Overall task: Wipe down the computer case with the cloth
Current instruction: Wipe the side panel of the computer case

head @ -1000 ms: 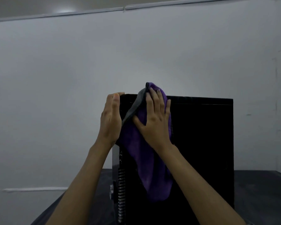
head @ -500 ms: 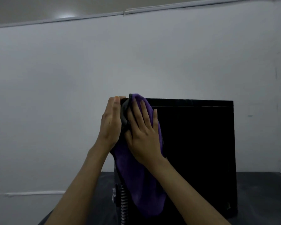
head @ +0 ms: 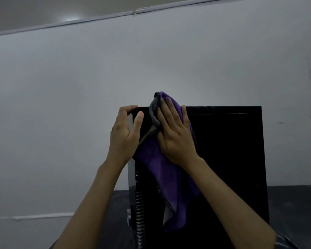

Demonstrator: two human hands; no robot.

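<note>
The purple cloth (head: pixel 166 169) is pressed flat against the near side panel of the black computer case (head: pixel 226 159) by the right hand (head: pixel 176 135), fingers straight and spread, pointing toward twelve o'clock; its lower part hangs loose toward six o'clock. At nine o'clock of that hand, the case's upper near corner is gripped by the left hand (head: pixel 125 135), fingers curled over the top edge, thumb on the side. The case is stood upright on a dark table (head: pixel 294 203). Beyond, a pale wall (head: pixel 79 105) is seen.
</note>
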